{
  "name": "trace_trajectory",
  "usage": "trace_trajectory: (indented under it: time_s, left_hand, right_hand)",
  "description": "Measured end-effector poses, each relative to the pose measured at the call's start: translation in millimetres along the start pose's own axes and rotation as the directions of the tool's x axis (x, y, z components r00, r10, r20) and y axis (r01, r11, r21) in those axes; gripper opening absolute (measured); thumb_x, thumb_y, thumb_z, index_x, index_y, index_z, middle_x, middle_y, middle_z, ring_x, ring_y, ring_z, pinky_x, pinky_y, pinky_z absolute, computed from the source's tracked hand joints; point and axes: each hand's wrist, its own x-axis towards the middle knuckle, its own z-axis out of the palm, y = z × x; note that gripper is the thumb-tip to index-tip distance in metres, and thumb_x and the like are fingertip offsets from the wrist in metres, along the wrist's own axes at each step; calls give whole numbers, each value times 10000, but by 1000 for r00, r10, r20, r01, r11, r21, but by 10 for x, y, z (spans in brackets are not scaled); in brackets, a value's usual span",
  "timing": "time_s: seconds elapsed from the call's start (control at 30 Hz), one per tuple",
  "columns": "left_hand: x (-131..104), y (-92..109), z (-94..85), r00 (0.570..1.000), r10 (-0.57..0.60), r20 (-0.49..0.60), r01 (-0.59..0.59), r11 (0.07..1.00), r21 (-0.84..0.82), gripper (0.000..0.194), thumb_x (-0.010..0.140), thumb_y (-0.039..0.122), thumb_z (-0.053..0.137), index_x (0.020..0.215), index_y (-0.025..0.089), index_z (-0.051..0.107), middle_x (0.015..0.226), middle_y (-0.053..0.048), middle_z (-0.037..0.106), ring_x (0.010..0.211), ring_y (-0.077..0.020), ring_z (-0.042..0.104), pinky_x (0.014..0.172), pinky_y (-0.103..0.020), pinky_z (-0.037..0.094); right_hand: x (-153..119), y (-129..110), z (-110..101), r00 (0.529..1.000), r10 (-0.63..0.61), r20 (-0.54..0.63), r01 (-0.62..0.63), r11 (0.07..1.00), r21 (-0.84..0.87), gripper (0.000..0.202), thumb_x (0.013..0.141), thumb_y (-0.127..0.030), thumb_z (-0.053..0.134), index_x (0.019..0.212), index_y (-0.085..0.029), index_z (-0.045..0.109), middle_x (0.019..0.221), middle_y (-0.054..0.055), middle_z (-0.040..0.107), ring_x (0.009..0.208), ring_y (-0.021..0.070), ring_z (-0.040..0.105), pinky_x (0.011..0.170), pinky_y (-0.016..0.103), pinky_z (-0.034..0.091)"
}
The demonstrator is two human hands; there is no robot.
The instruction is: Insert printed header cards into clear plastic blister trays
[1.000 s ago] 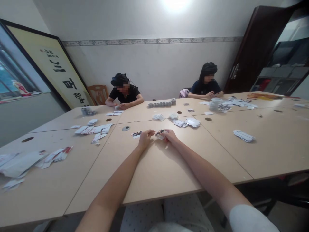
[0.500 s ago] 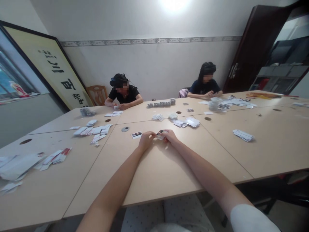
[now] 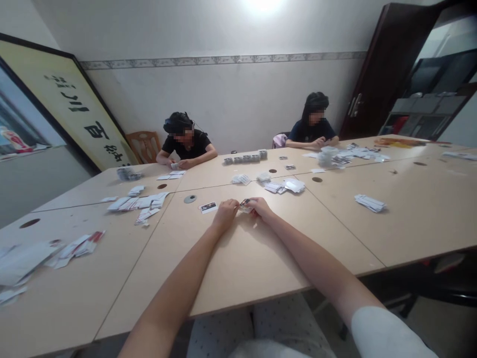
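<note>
1 small, dark-printed card with a whitish lower part [image 3: 245, 203] is at the centre of the frame. The right hand [image 3: 262, 211] grips its right side with closed fingers. The left hand [image 3: 225, 215] has bent fingers at its left edge; whether these fingers grip cannot be told. 1 white-bordered, dark rectangular card [image 3: 208, 207] lies flat just beside the left hand, on a pale wood-toned table [image 3: 238, 278]. 2 co-workers in dark shirts sit at upper centre-left [image 3: 194, 144] and upper right [image 3: 308, 131].
</note>
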Motion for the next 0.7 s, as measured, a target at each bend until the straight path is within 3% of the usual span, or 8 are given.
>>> trace_trajectory:
  time_s: [0.23, 0.5, 0.7]
  left_hand:
    - [20, 20, -16, 999, 11, 34, -12, 1000, 17, 156, 977, 170, 459, 898, 187, 593, 947, -88, 696, 950, -241, 641, 900, -384, 425]
    - [16, 4, -6, 998, -57, -42, 51, 990, -130, 151, 950, 208, 515, 857, 204, 633, 919, -67, 748, 907, -225, 690, 893, -361, 467]
    - [-17, -101, 9, 981, -165, -104, 128, 947, -295, 218, 908, 221, 571, 1107, 209, 661, 857, -23, 784, 822, -194, 739, 811, -308, 541]
  right_hand:
    - [-2, -30, -5, 1000, 19, -17, -19, 1000, -20, 108, 713, -125, 614, 746, -156, 712, 454, -54, 547, 395, 91, 455, 404, 210, 357]
    - [21, 10, -3, 1000, 2, -13, -2, 1000, -11, 143, 700, -141, 614, 784, -160, 728, 492, -49, 578, 414, 86, 451, 410, 203, 356]
    - [-27, -30, -8, 999, -8, -33, 8, 1000, -3, 120, 692, -146, 593, 742, -156, 703, 478, -49, 545, 426, 96, 454, 420, 212, 352]
